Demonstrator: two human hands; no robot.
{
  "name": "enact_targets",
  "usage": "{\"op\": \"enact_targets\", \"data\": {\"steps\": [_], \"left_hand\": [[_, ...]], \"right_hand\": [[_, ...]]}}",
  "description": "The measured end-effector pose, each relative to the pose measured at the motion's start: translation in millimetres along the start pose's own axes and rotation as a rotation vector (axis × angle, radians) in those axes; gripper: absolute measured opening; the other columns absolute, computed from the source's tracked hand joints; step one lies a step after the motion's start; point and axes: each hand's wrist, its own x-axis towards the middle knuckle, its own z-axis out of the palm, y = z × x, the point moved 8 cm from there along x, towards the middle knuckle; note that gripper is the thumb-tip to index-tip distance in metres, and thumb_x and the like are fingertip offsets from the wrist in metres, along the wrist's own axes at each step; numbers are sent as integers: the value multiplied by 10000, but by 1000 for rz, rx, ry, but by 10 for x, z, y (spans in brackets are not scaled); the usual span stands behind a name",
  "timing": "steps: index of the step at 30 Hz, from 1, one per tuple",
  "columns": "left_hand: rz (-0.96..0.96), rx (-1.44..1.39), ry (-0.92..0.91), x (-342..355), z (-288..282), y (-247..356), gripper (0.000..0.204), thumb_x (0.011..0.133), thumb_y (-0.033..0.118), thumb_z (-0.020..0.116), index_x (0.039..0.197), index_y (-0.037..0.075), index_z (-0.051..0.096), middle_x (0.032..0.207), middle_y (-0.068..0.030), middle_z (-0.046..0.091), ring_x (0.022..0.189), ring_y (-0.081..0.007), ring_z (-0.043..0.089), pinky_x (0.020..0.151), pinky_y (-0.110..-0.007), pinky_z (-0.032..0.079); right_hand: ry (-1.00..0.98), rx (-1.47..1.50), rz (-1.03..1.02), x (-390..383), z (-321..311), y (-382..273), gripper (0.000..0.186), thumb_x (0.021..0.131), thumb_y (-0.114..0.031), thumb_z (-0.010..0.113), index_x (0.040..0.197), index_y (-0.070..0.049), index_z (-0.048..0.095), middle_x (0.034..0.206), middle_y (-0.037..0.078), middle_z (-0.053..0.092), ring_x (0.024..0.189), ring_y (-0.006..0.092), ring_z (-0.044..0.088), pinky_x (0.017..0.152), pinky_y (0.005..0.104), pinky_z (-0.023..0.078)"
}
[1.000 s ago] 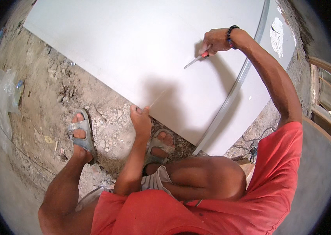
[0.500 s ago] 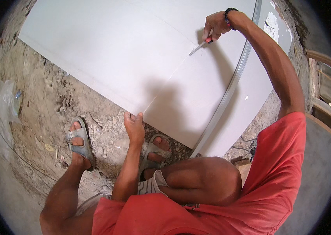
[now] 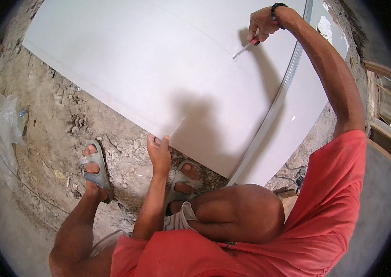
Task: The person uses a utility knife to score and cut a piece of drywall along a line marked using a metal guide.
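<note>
A large white board (image 3: pixel 126 60) lies flat on the ground in front of me. My left hand (image 3: pixel 159 154) pinches its near edge, thumb on top, where a thin scored line meets that edge. Farther out on the right, my right hand (image 3: pixel 262 25) is closed around a slim knife (image 3: pixel 243 51) with a thin metal blade and a bit of red and black at its handle. The blade's tip touches the board near the far end of the line. A long metal channel (image 3: pixel 269 113) lies across the board, to the right of the line.
Rubble and dirt (image 3: pixel 84 115) cover the ground on the near left, with a clear plastic bag (image 3: pixel 3 124) at the far left. My sandalled feet are close to the board's near edge. Dark cables (image 3: pixel 297 177) lie by its right corner, and wooden pieces (image 3: pixel 380 69) stand at the right.
My right hand and the knife have shifted slightly up and to the right, away from me. The left hand stays at the board's edge.
</note>
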Motion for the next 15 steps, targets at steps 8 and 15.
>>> {"op": "enact_targets", "data": {"steps": [8,15], "left_hand": [[-77,242,-45,4,-100,63,171,947,115,585,1026,-26,526,746,-79,605,508,-144,562,466,-270,478],[198,1735,-299,480,-115,2616,433,882,426,651,1046,27,627,1010,-225,652,973,-365,626,819,-459,488]], "right_hand": [[257,4,-212,-507,-408,301,253,783,-7,620,979,-112,741,669,10,621,602,134,559,566,334,475],[597,780,-299,-486,-251,11,200,965,-169,411,1083,-80,546,738,39,520,557,96,510,475,265,472]]}}
